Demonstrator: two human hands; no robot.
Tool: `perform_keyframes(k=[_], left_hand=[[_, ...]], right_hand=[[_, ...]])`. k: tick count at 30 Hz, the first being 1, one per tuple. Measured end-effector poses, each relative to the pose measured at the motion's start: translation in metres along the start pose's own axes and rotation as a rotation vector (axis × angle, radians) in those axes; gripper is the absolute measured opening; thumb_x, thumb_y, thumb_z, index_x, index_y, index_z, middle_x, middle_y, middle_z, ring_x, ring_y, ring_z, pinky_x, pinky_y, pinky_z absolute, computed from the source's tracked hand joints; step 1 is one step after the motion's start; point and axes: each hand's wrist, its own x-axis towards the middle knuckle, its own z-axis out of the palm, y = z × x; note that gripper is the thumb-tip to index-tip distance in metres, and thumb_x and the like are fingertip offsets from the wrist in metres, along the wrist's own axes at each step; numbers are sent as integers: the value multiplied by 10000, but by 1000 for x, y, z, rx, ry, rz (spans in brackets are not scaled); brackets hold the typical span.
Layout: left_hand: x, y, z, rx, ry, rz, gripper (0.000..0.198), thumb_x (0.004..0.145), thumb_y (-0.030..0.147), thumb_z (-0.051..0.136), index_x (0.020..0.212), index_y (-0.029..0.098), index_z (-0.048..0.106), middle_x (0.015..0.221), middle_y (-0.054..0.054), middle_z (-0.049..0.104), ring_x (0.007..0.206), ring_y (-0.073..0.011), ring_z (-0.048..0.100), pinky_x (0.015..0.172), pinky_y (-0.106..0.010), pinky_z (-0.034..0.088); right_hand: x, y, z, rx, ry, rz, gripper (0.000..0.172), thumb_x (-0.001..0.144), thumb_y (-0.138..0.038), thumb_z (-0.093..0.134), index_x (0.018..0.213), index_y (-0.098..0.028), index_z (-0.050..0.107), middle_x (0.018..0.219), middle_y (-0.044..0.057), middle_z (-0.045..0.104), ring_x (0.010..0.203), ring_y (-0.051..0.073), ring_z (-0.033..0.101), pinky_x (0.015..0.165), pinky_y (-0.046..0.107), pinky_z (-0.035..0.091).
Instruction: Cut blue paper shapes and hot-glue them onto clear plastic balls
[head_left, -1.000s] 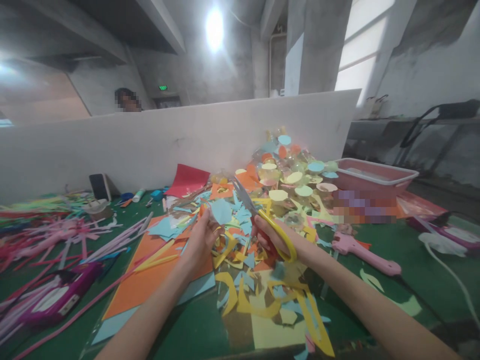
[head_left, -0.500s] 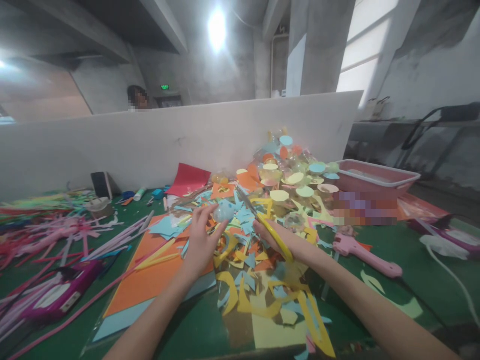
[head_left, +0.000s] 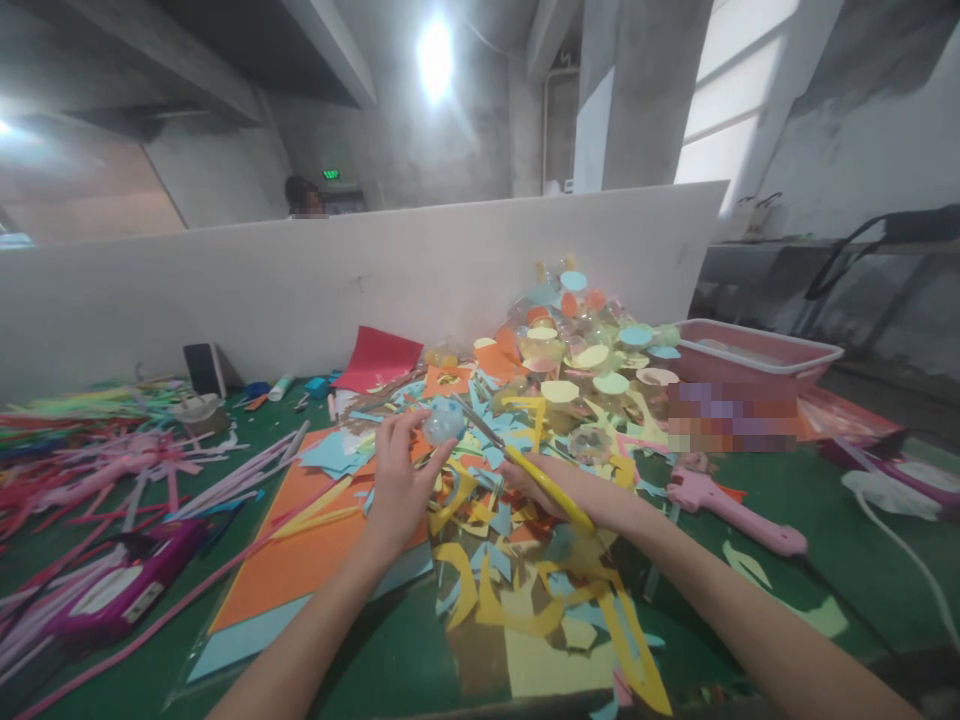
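Between the thumb and fingers of my left hand (head_left: 403, 462) is a clear plastic ball (head_left: 443, 422) with light blue paper at it. My right hand (head_left: 536, 482) grips yellow-handled scissors (head_left: 551, 485). Their metal blades point left and up, with the tips close to the ball's right side; I cannot tell whether they touch it. Below both hands lies a heap of paper scraps (head_left: 495, 590), yellow, blue and orange. Behind the hands is a pile of clear balls with round paper pieces (head_left: 592, 357) on them.
A pink basin (head_left: 757, 365) stands at the back right, with a pink glue gun (head_left: 735, 510) nearer. On the left are orange paper sheets (head_left: 277, 560), a purple device (head_left: 127, 590) and pipe cleaners (head_left: 232, 470). A white partition (head_left: 262, 290) runs behind; a person's head shows over it.
The scissors have swung lower and to the left, their tips nearer the ball. My left hand and the ball have shifted slightly left. The person behind the partition has moved right.
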Motion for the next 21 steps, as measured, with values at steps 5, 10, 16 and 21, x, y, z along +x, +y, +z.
perform_keyframes(k=[5,10,16,21], left_hand=[[-1,2,0,15,-24,9,321,849,370,652,1122,231,556,982,-41,528,935,-213,543,838,-346,457],[-2,1,0,33,-31,12,317,858,373,644,1120,220,551,992,-43,529,946,-210,541,847,-350,456],[-4,0,2,43,-58,65,340,853,369,657,1139,221,547,991,-45,535,941,-209,538,841,-344,458],[-5,-1,2,44,-60,78,343,856,371,654,1149,227,547,997,-47,538,930,-204,543,836,-340,463]], right_hand=[[0,-8,-1,-103,-41,2,531,905,-702,348,766,-201,456,620,-34,439,532,112,356,522,263,303],[-1,-10,-2,-85,-55,22,531,902,-696,358,763,-195,466,634,-28,468,558,122,406,550,269,342],[0,-9,-1,-45,-43,38,511,893,-681,393,746,-197,463,631,-28,461,544,113,372,512,257,312],[0,-6,-1,-43,-43,29,520,885,-692,396,732,-199,460,608,-32,451,525,110,360,504,256,310]])
